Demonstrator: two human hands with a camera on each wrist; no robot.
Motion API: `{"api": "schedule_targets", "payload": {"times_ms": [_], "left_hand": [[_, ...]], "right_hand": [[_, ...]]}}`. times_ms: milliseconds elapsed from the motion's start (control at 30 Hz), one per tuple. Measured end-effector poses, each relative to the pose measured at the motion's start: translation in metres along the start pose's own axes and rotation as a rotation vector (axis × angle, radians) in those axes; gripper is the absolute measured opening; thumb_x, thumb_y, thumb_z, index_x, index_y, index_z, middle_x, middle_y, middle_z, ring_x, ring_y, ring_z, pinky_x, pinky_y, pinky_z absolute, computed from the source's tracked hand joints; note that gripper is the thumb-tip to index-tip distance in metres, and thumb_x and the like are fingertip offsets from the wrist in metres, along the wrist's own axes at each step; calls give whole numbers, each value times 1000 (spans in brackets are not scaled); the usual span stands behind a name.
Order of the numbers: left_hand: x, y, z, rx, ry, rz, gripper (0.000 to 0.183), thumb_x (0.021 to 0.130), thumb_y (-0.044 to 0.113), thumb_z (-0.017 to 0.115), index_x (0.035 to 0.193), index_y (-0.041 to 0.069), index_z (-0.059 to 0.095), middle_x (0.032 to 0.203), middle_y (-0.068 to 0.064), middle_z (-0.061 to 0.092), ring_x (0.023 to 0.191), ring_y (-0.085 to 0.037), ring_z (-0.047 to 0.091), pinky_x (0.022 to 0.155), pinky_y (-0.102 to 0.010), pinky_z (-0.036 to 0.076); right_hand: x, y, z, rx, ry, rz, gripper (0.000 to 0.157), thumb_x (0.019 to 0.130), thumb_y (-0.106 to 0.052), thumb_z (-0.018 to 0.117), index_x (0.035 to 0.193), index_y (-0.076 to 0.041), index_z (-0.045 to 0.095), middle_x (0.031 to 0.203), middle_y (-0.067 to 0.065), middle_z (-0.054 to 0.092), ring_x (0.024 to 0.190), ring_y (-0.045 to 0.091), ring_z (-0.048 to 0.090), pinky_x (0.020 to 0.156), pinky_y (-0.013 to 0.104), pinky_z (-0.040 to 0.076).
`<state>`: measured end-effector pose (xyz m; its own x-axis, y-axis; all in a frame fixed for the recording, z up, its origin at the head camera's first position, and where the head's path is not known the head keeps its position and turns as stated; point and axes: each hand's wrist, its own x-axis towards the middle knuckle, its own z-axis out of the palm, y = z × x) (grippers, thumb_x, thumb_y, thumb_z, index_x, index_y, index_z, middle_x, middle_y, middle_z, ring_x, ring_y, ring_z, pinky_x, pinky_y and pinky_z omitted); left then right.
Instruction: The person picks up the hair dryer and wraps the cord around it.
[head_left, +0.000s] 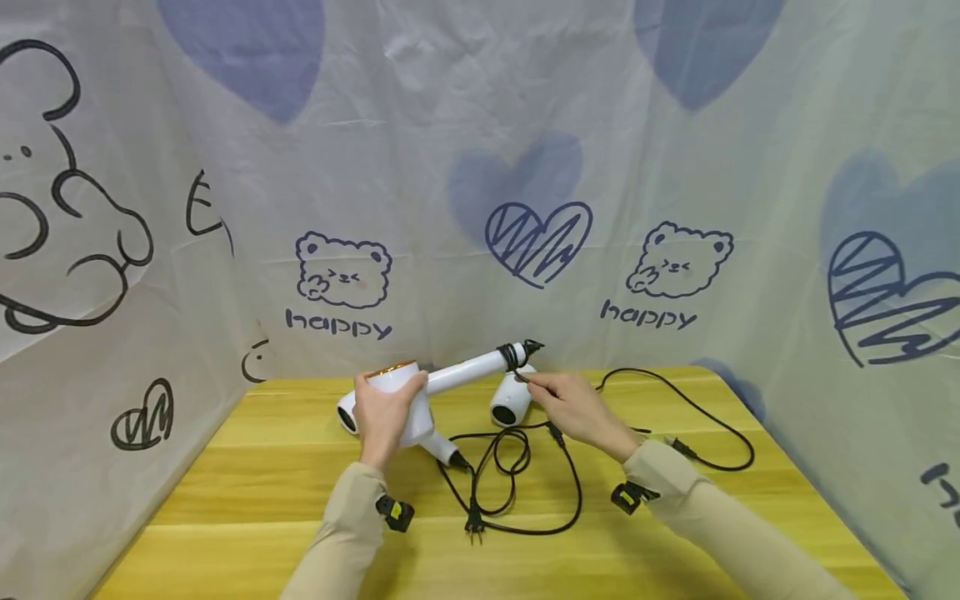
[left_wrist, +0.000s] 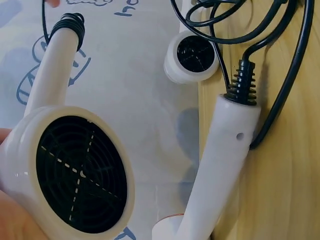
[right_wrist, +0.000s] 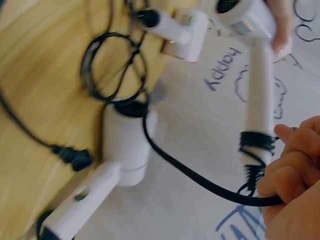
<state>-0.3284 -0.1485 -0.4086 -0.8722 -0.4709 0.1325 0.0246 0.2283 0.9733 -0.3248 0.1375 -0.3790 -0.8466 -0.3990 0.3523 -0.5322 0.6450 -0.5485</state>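
Note:
My left hand (head_left: 384, 414) grips a white hair dryer (head_left: 465, 372) by its body, lifted above the table. Its handle points right, with black cord wound round the end. In the left wrist view, the dryer's round dark grille (left_wrist: 82, 175) faces the camera. My right hand (head_left: 577, 410) pinches the black cord (right_wrist: 200, 185) near the handle's end. Behind and below my left hand lies a second white hair dryer (head_left: 437, 446), partly hidden. A third hair dryer (head_left: 512, 402) lies at the back, beside my right fingertips.
Loose black cord (head_left: 579, 492) loops over the yellow wood-grain table (head_left: 247, 500). A two-pin plug (head_left: 474, 523) lies near the middle, and another plug (head_left: 681, 447) lies to the right. A printed white curtain (head_left: 450, 275) hangs behind and at both sides.

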Motion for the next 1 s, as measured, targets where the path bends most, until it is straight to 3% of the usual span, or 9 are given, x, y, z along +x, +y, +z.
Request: {"api": "schedule_targets", "payload": {"times_ms": [100,200,300,433,567,700,800,1000], "left_hand": [[0,-1,-2,-28,-30,-41,93,68,48,84,138,9,36,115,-15,55,94,-29,60,74,-38,58],[0,-4,-3,-73,-57,-95,95,69,48,84,140,9,34,119,-15,53,94,-28,60,73,-36,58],[2,-7,-2,-172,-84,-154,96,70,46,85,142,9,32,122,-15,51,92,-27,61,71,-36,59],[5,-7,2,-307,-110,-199,96,70,42,86,142,8,32,123,-14,50,88,-23,63,71,-36,59],[6,-6,4,-376,-124,-225,89,73,37,85,140,8,35,123,-14,51,85,-20,64,71,-36,59],[7,-7,2,-408,-133,-252,80,77,34,81,138,7,37,119,-13,53,81,-18,64,71,-36,59],[8,-7,0,-431,-143,-263,76,78,34,80,136,8,39,116,-13,56,81,-18,64,71,-36,59],[10,-4,0,-465,-166,-258,73,78,36,81,131,5,42,106,-10,60,78,-16,65,72,-35,58]], "right_hand": [[-4,9,5,-22,-31,-2,35,103,-24,48,134,-15,61,87,9,65,55,10,37,56,25,37],[-6,17,8,10,-68,4,34,103,-25,48,132,-16,63,79,6,61,54,9,37,55,25,37],[-6,24,9,69,-93,3,32,103,-26,49,130,-16,64,79,2,61,57,7,42,56,24,40],[-5,29,7,160,-133,-10,35,105,-25,46,135,-15,60,79,8,62,58,7,45,55,23,41],[-3,33,6,307,-245,-25,39,107,-17,39,141,-6,52,74,14,55,58,9,42,53,22,38],[-2,46,7,465,-291,48,35,106,-17,42,128,2,60,75,15,56,58,8,41,52,19,35],[1,57,3,552,-281,135,33,105,-22,45,117,2,65,72,7,55,57,7,38,51,19,32],[9,69,-8,669,-318,255,35,106,-24,40,116,1,63,74,-1,52,60,13,33,55,22,32]]}}
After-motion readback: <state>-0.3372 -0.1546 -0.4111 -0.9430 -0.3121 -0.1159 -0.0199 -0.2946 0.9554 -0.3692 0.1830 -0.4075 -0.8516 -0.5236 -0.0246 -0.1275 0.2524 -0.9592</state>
